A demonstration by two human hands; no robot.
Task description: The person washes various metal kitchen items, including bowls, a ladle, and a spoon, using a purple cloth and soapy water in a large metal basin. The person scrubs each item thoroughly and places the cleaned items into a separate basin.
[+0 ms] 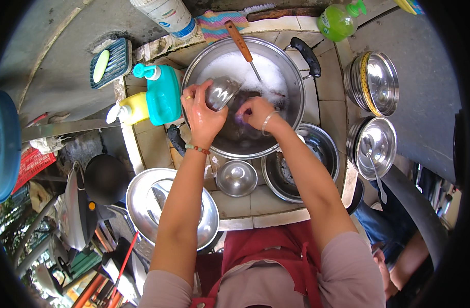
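My left hand (pixel 204 113) grips a small shiny steel bowl (pixel 221 93), tilted over the left side of a large steel pot (pixel 300 111). Foamy suds (pixel 223 67) lie over the water at the pot's far side; nearer, the water is dark. Just right of the bowl, my right hand (pixel 260 111) is low in the pot with curled fingers. They close on a purple scrubber (pixel 241 116), blurred and partly hidden. A tool's wooden handle (pixel 238 40) leans out over the far rim, its metal shank running into the suds.
Another small bowl (pixel 237 178) and a wide steel basin (pixel 335 165) stand before the pot. Steel lids (pixel 137 200) lie left. Teal (pixel 163 96) and yellow (pixel 137 109) bottles flank the pot. Stacked bowls (pixel 385 84) stand right; another person's arm (pixel 410 260) shows lower right.
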